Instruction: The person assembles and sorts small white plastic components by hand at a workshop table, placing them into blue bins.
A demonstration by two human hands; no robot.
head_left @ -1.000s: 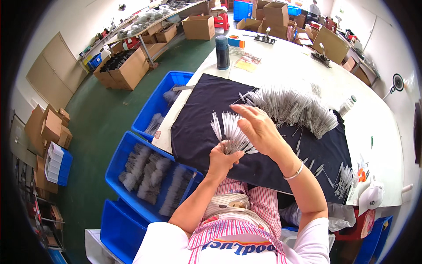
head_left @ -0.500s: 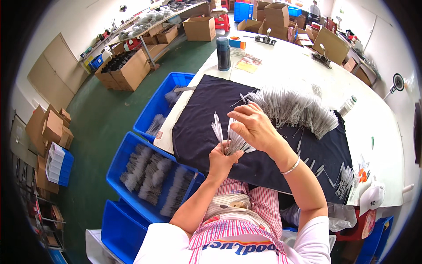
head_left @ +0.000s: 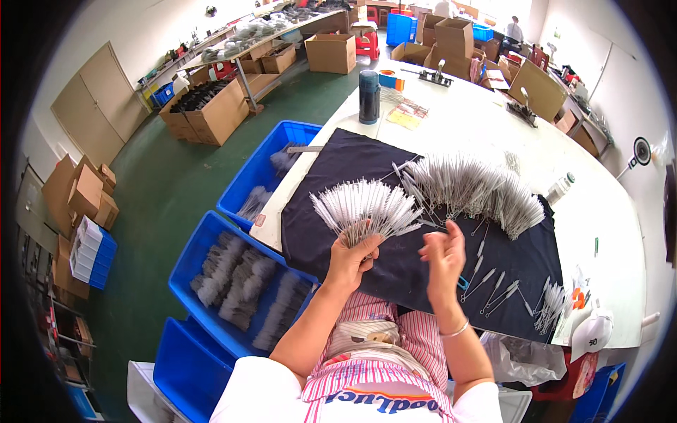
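My left hand (head_left: pixel 350 259) grips a fanned-out bunch of small white bristle brushes (head_left: pixel 365 209) by their wire stems, held above a black cloth (head_left: pixel 317 225) spread on the white table (head_left: pixel 606 218). To its right, my right hand (head_left: pixel 443 257) hovers with fingers loosely curled and nothing visible in it. A long heap of the same brushes (head_left: pixel 469 187) lies across the far side of the cloth. Loose single brushes (head_left: pixel 493 285) are scattered on the cloth near my right hand.
Blue plastic crates (head_left: pixel 240 282) holding bundled brushes stand at my left beside the table. A dark flask (head_left: pixel 369 96) and a small white bottle (head_left: pixel 559 188) stand on the table. Cardboard boxes (head_left: pixel 211 113) sit on the green floor.
My right hand has drawn back from the fan of brushes toward me and to the right. The fan in my left hand is now fully in view and spread wider.
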